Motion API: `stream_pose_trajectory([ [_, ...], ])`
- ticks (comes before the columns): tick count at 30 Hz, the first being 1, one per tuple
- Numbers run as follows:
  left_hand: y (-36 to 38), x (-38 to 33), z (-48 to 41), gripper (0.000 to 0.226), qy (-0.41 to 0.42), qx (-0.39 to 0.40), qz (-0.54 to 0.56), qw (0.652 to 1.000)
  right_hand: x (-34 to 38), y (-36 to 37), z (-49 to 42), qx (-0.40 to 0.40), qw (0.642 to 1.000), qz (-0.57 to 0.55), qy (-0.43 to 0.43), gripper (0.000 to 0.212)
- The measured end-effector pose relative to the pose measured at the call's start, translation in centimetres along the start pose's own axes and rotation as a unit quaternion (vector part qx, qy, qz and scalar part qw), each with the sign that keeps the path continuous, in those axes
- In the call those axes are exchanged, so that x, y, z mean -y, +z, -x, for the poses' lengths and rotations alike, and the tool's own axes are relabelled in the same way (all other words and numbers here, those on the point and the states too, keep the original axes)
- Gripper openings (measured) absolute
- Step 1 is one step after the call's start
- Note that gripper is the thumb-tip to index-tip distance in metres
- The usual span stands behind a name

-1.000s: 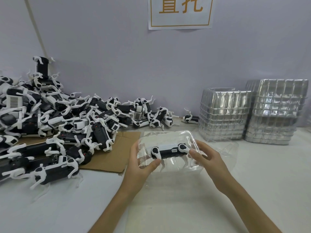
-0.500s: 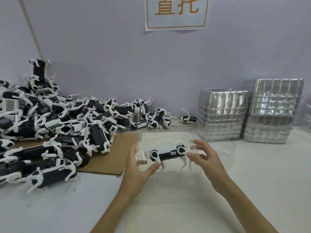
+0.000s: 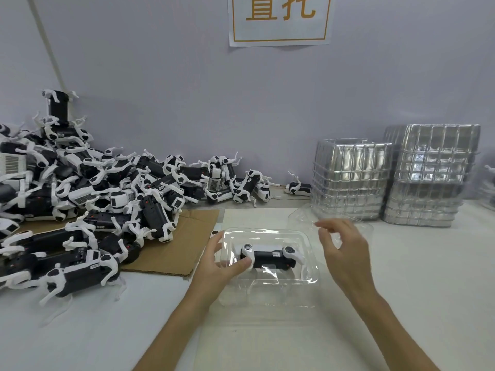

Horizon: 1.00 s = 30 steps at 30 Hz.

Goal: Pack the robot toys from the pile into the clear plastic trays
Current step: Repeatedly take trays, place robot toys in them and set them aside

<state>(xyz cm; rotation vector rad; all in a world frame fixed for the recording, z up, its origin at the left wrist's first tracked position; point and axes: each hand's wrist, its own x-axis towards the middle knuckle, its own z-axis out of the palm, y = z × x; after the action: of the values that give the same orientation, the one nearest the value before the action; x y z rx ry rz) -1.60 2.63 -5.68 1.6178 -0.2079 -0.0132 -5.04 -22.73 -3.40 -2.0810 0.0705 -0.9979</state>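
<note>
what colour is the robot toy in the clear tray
The robot toy in the clear tray is black with white back and legs; head view.

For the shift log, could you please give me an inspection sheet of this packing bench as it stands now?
Surface: white table; cardboard lies at left, partly under the pile.
Job's things: pile of toys at left; one toy lies in a clear tray at centre; shorter stack and taller stack of trays at right by the wall.
Clutter: spare tray behind the held one; lone toy beside the shorter stack.
Hands: left hand grips the tray's left end, thumb on the toy; right hand hovers apart from it, fingers loosely curled, holding nothing.
Cables: none certain; a pale strip on the wall, kind unclear.
Surroundings: lilac wall with a sign.
</note>
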Motion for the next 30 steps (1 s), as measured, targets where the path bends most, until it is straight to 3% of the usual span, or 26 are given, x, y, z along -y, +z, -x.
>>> stream_pose_trajectory([
  [2, 0.0, -0.1, 0.0, 0.08, -0.01, 0.021, -0.005, 1.0, -0.8, -0.9, -0.9, -0.016, 0.993, 0.114, -0.014, 0.029],
  [5, 0.0, -0.1, 0.2, 0.089, -0.016, 0.058, -0.009, 0.998, -2.6, -2.7, -1.7, 0.1, 0.952, 0.283, 0.056, 0.038],
  [8, 0.1, -0.1, 0.4, 0.081, -0.032, 0.084, 0.018, 0.996, -3.6, -3.2, -1.8, 0.164, 0.966, 0.188, 0.063, 0.037],
  [12, 0.7, 0.1, 0.6, 0.08, -0.053, 0.101, 0.048, 0.992, -3.4, -2.1, -1.7, 0.117, 0.989, 0.092, -0.008, 0.04],
  [15, 0.9, 0.1, 0.7, 0.073, -0.053, 0.101, 0.043, 0.993, -3.2, -1.2, -1.5, 0.143, 0.986, 0.083, -0.035, 0.044],
  [17, 0.8, 0.1, 0.7, 0.069, -0.05, 0.091, 0.036, 0.994, -3.2, -1.1, -1.4, 0.119, 0.989, 0.074, -0.054, 0.036],
  [20, 0.8, -0.2, 0.7, 0.06, -0.044, 0.075, 0.027, 0.996, -2.8, -1.3, -1.5, 0.124, 0.992, 0.0, 0.005, 0.033],
  [23, 0.9, -0.3, 0.8, 0.057, -0.037, 0.054, 0.009, 0.998, -2.7, -1.2, -1.2, 0.255, 0.965, 0.007, 0.064, 0.025],
  [25, 0.9, -0.3, 0.8, 0.045, -0.027, 0.025, -0.011, 0.999, -2.8, -1.1, -0.8, 0.296, 0.951, 0.003, 0.09, 0.028],
  [30, 0.8, 0.0, 0.5, 0.029, 0.011, -0.059, -0.067, 0.996, -0.8, -1.8, -1.1, 0.213, 0.973, -0.058, 0.072, 0.019],
])
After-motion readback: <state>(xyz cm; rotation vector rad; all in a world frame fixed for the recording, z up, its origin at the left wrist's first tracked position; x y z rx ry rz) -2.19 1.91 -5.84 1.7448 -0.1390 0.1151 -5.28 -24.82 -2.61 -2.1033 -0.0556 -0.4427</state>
